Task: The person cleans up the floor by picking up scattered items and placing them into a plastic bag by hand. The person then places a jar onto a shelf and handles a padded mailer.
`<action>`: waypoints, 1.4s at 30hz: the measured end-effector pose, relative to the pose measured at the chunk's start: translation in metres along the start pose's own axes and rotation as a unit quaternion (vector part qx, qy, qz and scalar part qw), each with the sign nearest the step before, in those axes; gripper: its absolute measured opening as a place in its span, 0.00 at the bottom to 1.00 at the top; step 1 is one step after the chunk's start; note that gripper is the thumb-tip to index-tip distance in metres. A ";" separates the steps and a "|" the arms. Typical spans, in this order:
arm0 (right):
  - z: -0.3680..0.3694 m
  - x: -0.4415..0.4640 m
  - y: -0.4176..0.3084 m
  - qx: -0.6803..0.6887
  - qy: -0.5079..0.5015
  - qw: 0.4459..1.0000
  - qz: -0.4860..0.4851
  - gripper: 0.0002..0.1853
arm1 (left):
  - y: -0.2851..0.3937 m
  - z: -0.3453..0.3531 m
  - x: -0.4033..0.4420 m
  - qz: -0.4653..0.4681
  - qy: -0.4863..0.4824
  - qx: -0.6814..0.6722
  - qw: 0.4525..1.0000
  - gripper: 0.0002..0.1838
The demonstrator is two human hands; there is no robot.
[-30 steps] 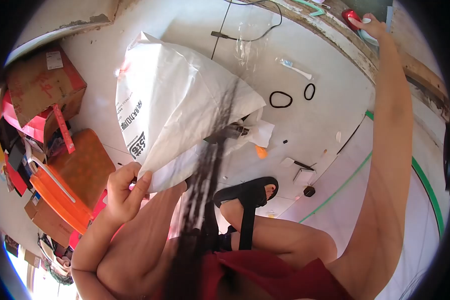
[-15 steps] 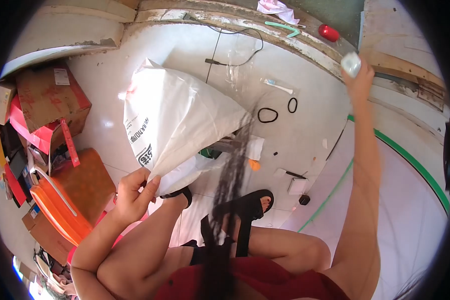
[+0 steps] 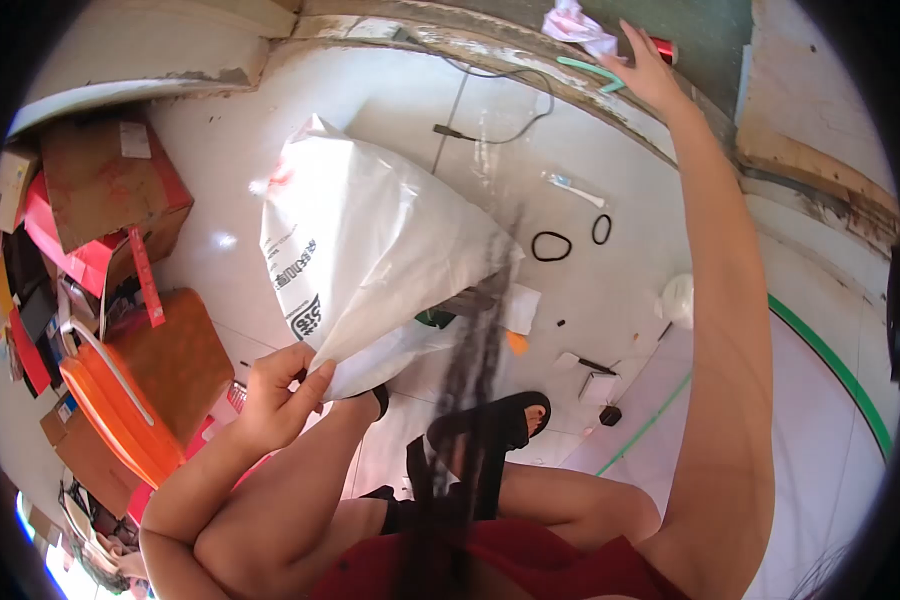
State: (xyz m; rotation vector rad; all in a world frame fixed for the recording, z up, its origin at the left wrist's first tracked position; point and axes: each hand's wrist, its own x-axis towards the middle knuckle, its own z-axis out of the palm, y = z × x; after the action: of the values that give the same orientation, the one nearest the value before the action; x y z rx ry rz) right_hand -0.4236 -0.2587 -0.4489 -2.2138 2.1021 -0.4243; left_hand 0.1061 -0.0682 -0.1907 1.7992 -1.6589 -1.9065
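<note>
My left hand [image 3: 285,395] pinches the edge of a large white plastic bag [image 3: 370,220] with dark printing. The bag's mouth gapes toward my feet, and some dark and green contents [image 3: 434,317] show inside. Far forward on the right, my right hand [image 3: 653,78] reaches out with its fingers apart and nothing visibly held. Close to it lie a crumpled pink cloth [image 3: 578,27], a pale green bent strip [image 3: 592,72] and a red object [image 3: 664,48] partly hidden behind the hand. A whitish round object [image 3: 678,300] rests on the floor, partly covered by my right forearm.
Two black hair ties [image 3: 551,246], a toothbrush [image 3: 573,188] and a black cable [image 3: 510,135] lie on the tiles. A small white box [image 3: 599,388] is nearby. At left stand an orange stool-like object [image 3: 160,380] and cardboard boxes [image 3: 110,185]. Dark hair hangs across the middle.
My right hand has let go of the whitish object, now on the floor, and moved left and forward to the red object and pink cloth. My left hand keeps its hold on the bag.
</note>
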 end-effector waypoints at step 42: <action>-0.083 -0.138 -0.313 0.530 -0.447 0.697 -0.182 0.11 | 0.018 0.002 -0.004 0.049 0.042 -0.039 0.997 0.12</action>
State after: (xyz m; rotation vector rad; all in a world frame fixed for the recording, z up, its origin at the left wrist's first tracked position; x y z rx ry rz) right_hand -0.1445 -0.0888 -0.3187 -1.5053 0.5793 -0.3187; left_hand 0.0953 -0.0716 -0.1765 1.7107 -1.5918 -1.8025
